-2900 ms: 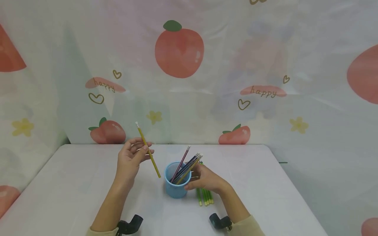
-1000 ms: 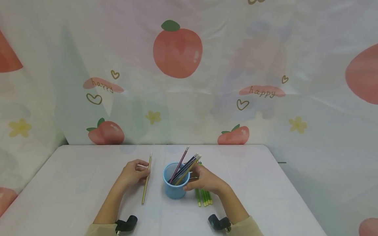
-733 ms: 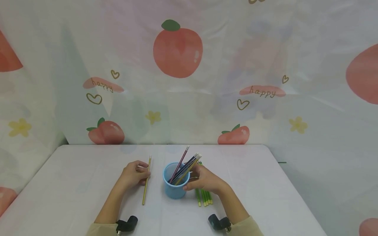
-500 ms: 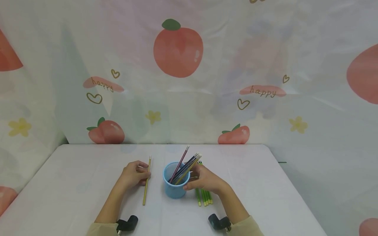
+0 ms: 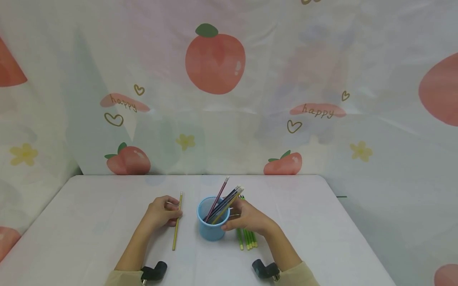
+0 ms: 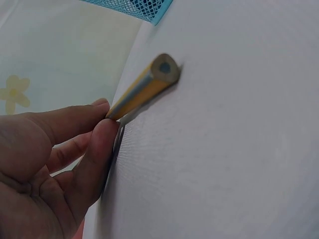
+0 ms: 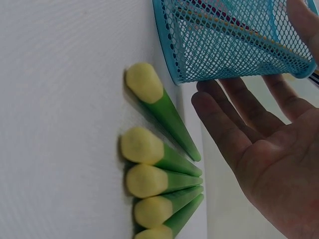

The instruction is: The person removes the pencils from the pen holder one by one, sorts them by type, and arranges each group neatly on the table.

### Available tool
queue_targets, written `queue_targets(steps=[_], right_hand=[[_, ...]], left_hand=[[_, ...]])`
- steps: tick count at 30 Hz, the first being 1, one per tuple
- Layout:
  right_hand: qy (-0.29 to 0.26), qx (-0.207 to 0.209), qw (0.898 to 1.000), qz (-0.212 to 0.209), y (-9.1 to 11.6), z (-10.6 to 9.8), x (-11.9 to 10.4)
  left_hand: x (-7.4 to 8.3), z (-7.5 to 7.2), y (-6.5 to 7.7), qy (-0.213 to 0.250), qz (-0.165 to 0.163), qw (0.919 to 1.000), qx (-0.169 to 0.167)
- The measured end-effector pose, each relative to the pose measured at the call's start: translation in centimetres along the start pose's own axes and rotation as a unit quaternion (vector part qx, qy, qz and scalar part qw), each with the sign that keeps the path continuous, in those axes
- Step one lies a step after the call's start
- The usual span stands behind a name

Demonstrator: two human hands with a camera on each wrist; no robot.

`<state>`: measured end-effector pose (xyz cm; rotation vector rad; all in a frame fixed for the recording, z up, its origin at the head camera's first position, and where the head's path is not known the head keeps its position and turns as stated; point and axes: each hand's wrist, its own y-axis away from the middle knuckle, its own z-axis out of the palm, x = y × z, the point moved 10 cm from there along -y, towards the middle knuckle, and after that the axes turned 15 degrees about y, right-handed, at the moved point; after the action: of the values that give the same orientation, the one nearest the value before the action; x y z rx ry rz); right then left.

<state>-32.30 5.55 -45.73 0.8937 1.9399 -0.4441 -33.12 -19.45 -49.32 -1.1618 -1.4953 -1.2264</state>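
My left hand pinches a yellow pencil between thumb and fingers, low over the white table to the left of the cup. In the left wrist view the yellow pencil shows a flat, unsharpened end with a dark core, facing the camera. The right hand grips the right side of a light-blue mesh pencil cup, thumb at the front. Several dark, reddish and yellow pencils lean to the right inside it. In the right wrist view, the fingertips touch the mesh wall.
Several green pencils with pale yellow ends lie in a row on the table, right of the cup and partly under the right hand. A printed cloth backdrop rises behind the table's far edge. A dark camera mount sits on each wrist.
My left hand has lowered the yellow pencil from a raised, tilted hold down to the table, then shifted it slightly toward me. The right hand and the cup have stayed put.
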Motion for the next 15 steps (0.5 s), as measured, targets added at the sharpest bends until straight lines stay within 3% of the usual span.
queue_targets(steps=[15], right_hand=[[-0.002,0.000,1.000,0.003,-0.04,-0.03,-0.05]], left_hand=[[0.50,-0.14,0.06,0.006,0.006,0.9999,-0.007]])
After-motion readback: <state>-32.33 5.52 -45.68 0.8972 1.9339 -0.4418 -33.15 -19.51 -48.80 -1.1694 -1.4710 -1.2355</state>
